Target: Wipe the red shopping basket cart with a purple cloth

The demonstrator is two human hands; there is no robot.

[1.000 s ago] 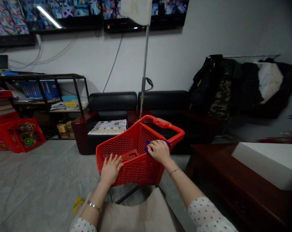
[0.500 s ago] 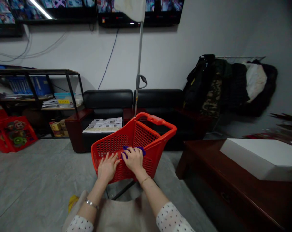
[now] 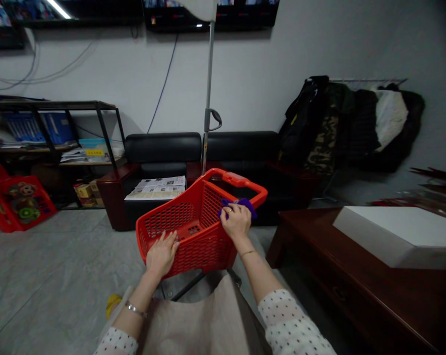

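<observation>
Holding one purple cloth (image 3: 248, 203) against one red cart (image 3: 206, 250)

No word, brand or number can be read. The yellow label (image 3: 94, 152) on the blue-lidded box (image 3: 89, 142) bears a row of dark characters too small to make out. The printed sheets (image 3: 156, 189) on the sofa (image 3: 163, 148) show blurred columns of text. Red marks (image 3: 176, 20) along the lower edge of the screen (image 3: 252, 22) are equally illegible.
</observation>
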